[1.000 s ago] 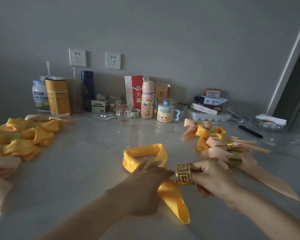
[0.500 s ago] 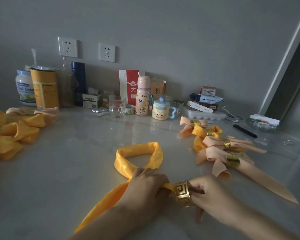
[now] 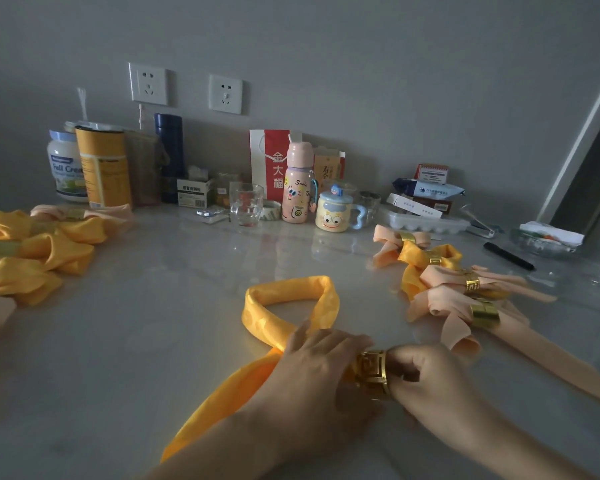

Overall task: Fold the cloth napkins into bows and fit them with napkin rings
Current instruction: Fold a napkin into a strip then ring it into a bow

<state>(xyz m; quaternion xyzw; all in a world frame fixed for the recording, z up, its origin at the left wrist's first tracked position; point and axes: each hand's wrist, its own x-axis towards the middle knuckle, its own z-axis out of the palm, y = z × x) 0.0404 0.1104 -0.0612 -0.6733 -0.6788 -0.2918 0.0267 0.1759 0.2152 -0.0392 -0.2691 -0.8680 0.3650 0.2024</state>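
At lower centre of frame, on a pale glossy counter (image 3: pixel 174 306) under a grey wall (image 3: pixel 395 81) w/ sockets (image 3: pixel 148 83), the yellow napkin (image 3: pixel 284 289) lies looped. Left hand (image 3: pixel 312 372) grips its crossing; right hand (image 3: pixel 426 379) pinches the gold ring (image 3: pixel 371 372) btwn both hands. Jars (image 3: pixel 103 168) line the back edge.

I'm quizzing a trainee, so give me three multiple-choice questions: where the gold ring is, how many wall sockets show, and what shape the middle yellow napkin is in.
1. The gold ring is: A. between the left hand and right hand; B. on the floor; C. on a shelf.
2. Wall sockets in view: A. one; B. two; C. four.
3. The yellow napkin is: A. spread flat; B. bent into a loop; C. balled up.
Answers: 1 A, the right hand grips it beside the left; 2 B, two plates side by side; 3 B, its loop lies open.
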